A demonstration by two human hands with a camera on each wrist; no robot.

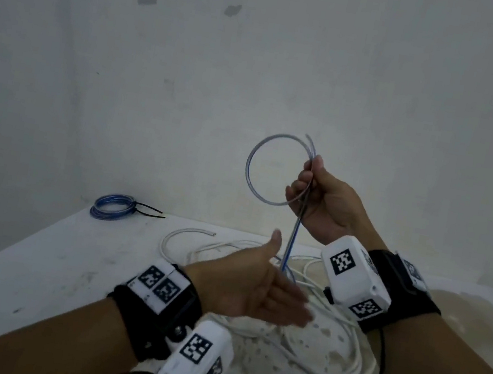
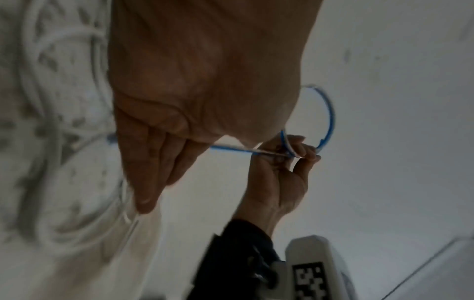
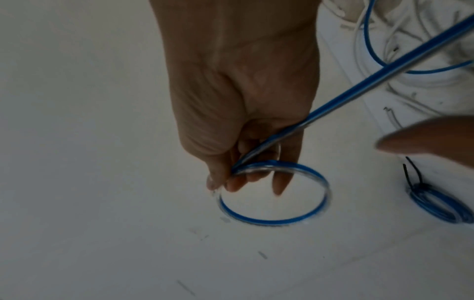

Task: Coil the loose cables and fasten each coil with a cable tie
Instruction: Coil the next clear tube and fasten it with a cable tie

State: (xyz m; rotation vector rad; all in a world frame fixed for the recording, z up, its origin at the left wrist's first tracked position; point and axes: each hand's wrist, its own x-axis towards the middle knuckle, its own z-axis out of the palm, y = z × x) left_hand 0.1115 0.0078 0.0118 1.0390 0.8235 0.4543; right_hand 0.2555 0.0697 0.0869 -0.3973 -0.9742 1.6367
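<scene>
While the right hand (image 1: 321, 199) pinches a blue cable (image 3: 271, 203) up in the air, one round loop of it stands out past the fingers (image 3: 279, 182), and the thumb and fingers are curled tight where the loop crosses itself. From that pinch the blue cable runs straight down to the white table (image 1: 30, 265), where the rest of it lies mixed in with the loose white cables (image 1: 323, 363). Below it, the left hand (image 1: 258, 286) is flat and holds nothing, palm up, very near the hanging part; whether it touches the cable I cannot tell.

Far back on the table lies a finished blue coil (image 1: 113, 205) with a black cable tie (image 1: 150, 210) around it, so one cable looks done and this one looks just started.

I think the blue cable is thin and light, and a bit springy, since the loop keeps a neat round shape by itself. It looks smooth and shiny, so it may slip. It may want to pop open if the pinch lets go. The best place to hold it is right at the crossing, where all the loops meet. The left hand could take the hanging part a little way down and bring it round gently, so the mess on the table does not pull tight into a knot
</scene>
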